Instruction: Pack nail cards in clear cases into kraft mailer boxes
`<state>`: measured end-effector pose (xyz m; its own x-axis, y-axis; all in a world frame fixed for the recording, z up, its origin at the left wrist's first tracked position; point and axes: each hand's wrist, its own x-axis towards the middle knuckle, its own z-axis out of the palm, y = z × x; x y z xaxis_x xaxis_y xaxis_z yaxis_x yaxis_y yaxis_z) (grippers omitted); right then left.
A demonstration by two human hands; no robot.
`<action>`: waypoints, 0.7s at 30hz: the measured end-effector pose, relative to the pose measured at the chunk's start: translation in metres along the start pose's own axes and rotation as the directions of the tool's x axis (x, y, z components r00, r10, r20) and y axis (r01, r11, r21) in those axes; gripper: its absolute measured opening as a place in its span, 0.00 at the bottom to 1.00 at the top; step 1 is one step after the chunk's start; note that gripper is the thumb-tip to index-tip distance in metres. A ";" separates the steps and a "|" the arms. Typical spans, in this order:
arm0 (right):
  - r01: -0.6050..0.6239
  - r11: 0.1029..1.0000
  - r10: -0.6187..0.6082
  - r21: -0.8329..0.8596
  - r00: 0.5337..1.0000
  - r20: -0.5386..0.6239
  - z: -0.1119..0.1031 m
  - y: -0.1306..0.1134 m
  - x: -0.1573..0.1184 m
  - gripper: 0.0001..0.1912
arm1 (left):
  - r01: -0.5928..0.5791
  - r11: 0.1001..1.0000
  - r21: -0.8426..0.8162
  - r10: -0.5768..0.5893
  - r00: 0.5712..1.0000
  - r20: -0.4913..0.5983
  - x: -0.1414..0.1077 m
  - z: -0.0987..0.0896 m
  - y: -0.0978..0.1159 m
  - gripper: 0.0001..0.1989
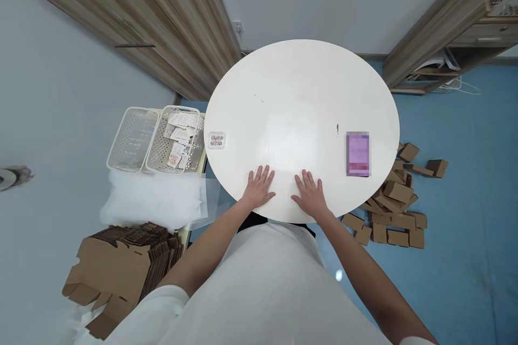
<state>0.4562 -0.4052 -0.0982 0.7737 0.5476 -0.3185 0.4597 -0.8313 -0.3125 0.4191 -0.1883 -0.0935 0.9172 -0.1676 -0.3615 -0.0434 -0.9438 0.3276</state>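
Note:
My left hand (259, 187) lies flat near the front edge of a white oval table (301, 86), its fingers spread and holding nothing. To its right, my right hand (310, 193) rests palm down on the same tabletop, also open with nothing under its fingers that shows. A purple and pink rectangular item (358, 154), blurred by large pixels, lies on the table's right side, right of my right hand. Near the left edge sits a small clear case (216, 140) with little coloured pieces in it, up and left of my left hand.
At the left stand a white basket (162, 145) of printed cards, another basket (131, 140), white wrapping sheets (154, 199) and stacked flat cardboard (117, 269). Small cardboard boxes (399, 191) lie piled on the blue floor at the right. Wooden cabinets (178, 16) stand behind.

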 end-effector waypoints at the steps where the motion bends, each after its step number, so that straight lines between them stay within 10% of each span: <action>1: -0.003 1.000 0.003 0.010 1.000 0.001 -0.001 -0.001 -0.001 0.34 | 0.002 1.000 -0.001 -0.002 1.000 0.007 0.000 0.000 0.001 0.36; 11: -0.010 0.990 0.040 0.141 0.976 -0.216 -0.014 -0.036 0.004 0.32 | -0.044 0.990 -0.135 0.039 0.998 -0.041 -0.025 -0.009 -0.017 0.35; 21: -0.108 0.769 0.146 0.629 0.989 -0.009 -0.024 -0.137 0.101 0.29 | 0.169 0.793 -0.585 -0.372 0.895 -0.245 -0.035 -0.062 -0.140 0.33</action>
<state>0.4818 -0.2386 -0.0661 0.8364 0.4193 -0.3531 -0.0044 -0.6390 -0.7692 0.4179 -0.0328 -0.0721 0.9344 0.2707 -0.2316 0.3526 -0.6099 0.7097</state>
